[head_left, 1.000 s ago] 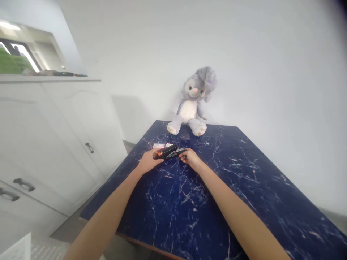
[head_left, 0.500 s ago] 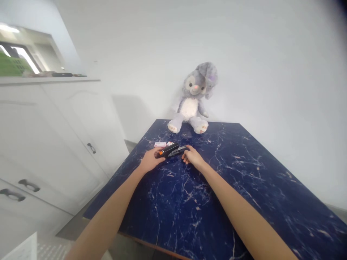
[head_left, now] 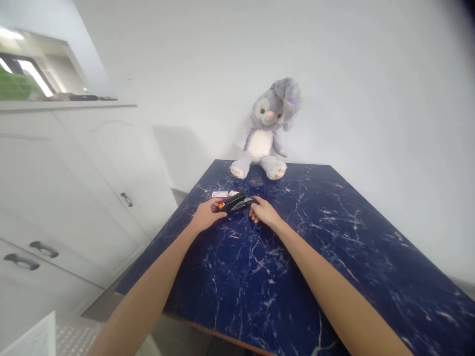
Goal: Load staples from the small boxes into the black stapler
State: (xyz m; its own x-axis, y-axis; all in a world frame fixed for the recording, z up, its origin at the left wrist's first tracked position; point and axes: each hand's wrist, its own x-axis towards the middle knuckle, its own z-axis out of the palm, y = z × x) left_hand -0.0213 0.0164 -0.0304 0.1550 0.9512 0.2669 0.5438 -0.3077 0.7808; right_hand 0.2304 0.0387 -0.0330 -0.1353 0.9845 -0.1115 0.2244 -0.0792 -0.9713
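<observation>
Since what looks like a black stapler (head_left: 233, 201) sits slanted between both hands, straight ahead at twelve o'clock and nearer the far edge of the blue marbled table (head_left: 297, 237), here's my take on how it'd handle. I can't tell if its underside touches the table or is lifted a hair.

The left hand (head_left: 208, 216) is at about eight o'clock from it, thumb on the near side and fingers on the far side, wrapped round the chunky end with the orange bit (head_left: 221, 205). The right hand (head_left: 265, 212) is around four o'clock, index fingertip at the slimmer end, other fingers curled under; can't really see if it's pinching or just touching.

My guess: stiff, fairly light, not fragile in the body, maybe a bit slick if that black shell is smooth plastic. I'd hold the thick end firmly, as the left hand does, since that's where most of the bulk seems to be. The thin end looks narrow and possibly hinged, so grab it lightly by the sides.

Heads up: a red-and-white packet (head_left: 219, 195) lies at ten o'clock, close to those left fingers, and a plush toy (head_left: 260, 143) sits past everything toward one.
</observation>
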